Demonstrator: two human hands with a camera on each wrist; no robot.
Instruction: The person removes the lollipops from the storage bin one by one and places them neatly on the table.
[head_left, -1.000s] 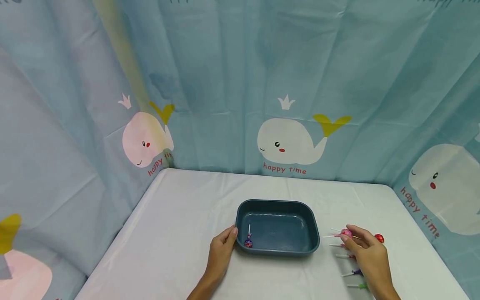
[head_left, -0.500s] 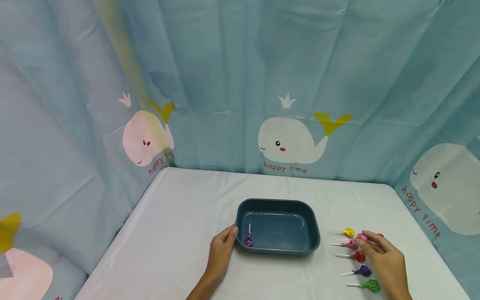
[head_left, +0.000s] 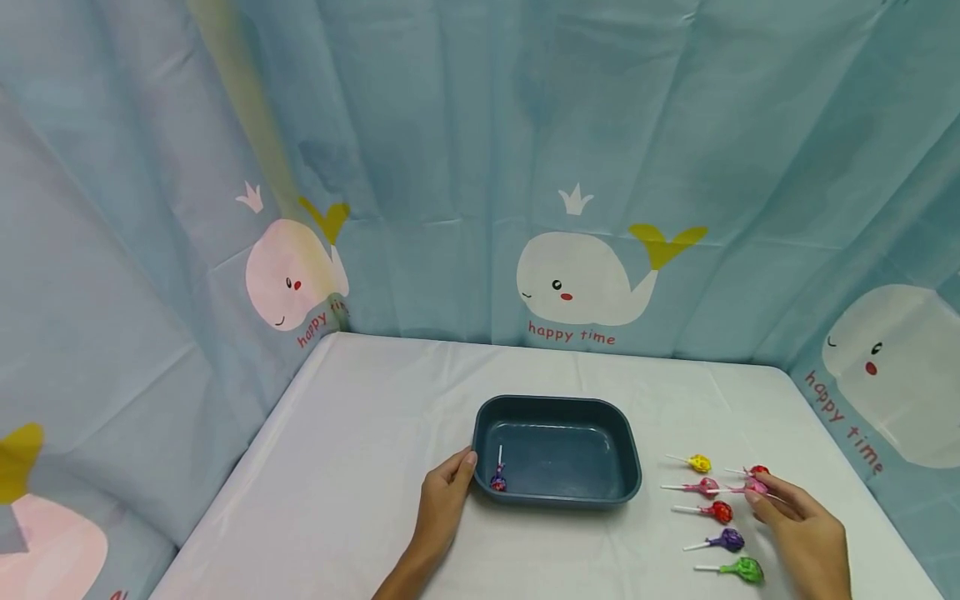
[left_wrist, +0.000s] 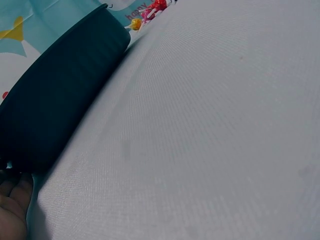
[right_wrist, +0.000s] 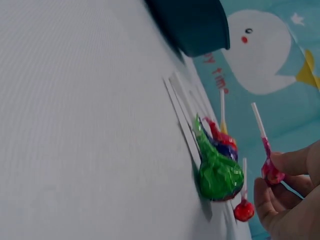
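Observation:
My right hand (head_left: 806, 529) pinches a pink-wrapped lollipop (right_wrist: 272, 172) by its head, its white stick pointing left in the head view. A red lollipop (right_wrist: 244, 211) lies just behind these fingers. To the left of that hand, a column of lollipops lies on the cloth: yellow (head_left: 700, 463), pink (head_left: 707, 487), red (head_left: 721, 512), purple (head_left: 731, 540) and green (head_left: 748, 570). My left hand (head_left: 442, 498) grips the left end of a dark blue-green plastic basin (head_left: 558, 503), thumb at the rim. Inside, a purple lollipop (head_left: 498, 483) leans near the front left corner.
A white cloth (head_left: 360, 467) covers the table. Blue curtains (head_left: 442, 167) with printed whales rise along its back and sides. Between the basin and the column of lollipops lies a strip of white cloth.
The right hand has moved right with the pink lollipop, from over the yellow one to beside the red one, uncovering the column. The left hand and basin stay put.

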